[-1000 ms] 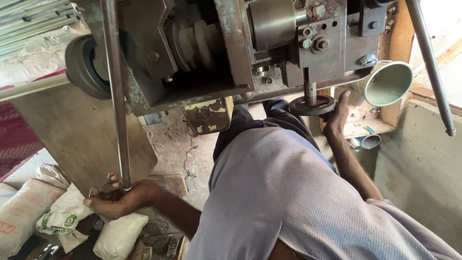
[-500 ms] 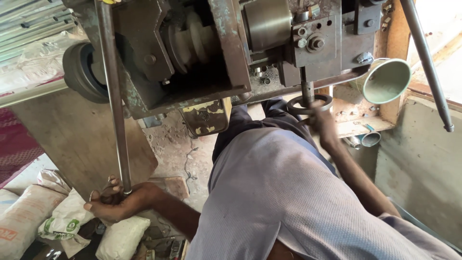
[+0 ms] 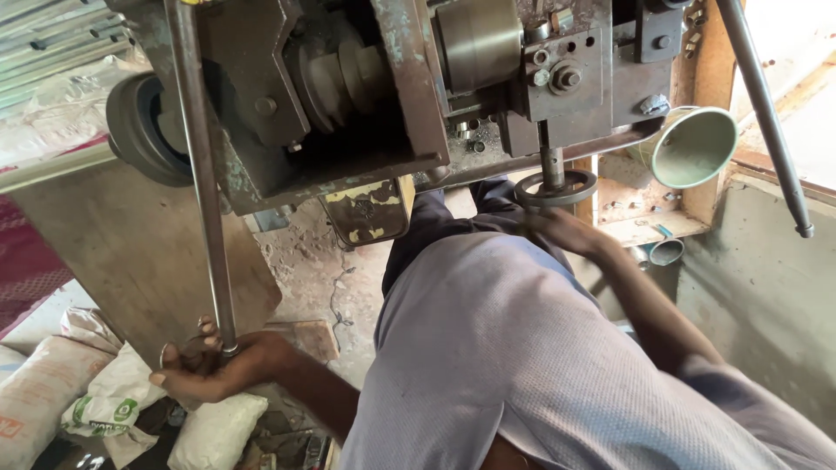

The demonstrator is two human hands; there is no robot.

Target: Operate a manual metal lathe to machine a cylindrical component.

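1. steel, long and grey: the rod point(image 3: 202, 174) runs from the top edge of the machine down to the left hand point(image 3: 209, 370), whose fingers are curled around its lower end and clamped on it.
2. the rod is thin, round and straight, dull with a faint sheen, and it stands nearly upright, leaning a little leftward toward the top.
3. the right hand point(image 3: 557, 228) lies just under the small round handwheel point(image 3: 556, 187) at the lower edge of the machine; it is blurred, so whether its fingers are spread or pressed together cannot be told, nor whether it touches the wheel.
4. the handwheel is a dark ring on a short vertical shaft.
5. the machine point(image 3: 366, 96) is a worn, rust-stained metal body with a stepped pulley point(image 3: 344, 78) in its open middle and a black wheel point(image 3: 139, 130) at its left edge.
6. a pale green cone-shaped funnel point(image 3: 692, 148) sits at the machine's right edge, and a second rod point(image 3: 766, 113) slants down past it.
7. filled white sacks point(image 3: 104, 400) lie on the floor just below the left hand.
8. the person's grey shirt point(image 3: 540, 365) fills the lower middle and hides the floor beneath the machine.
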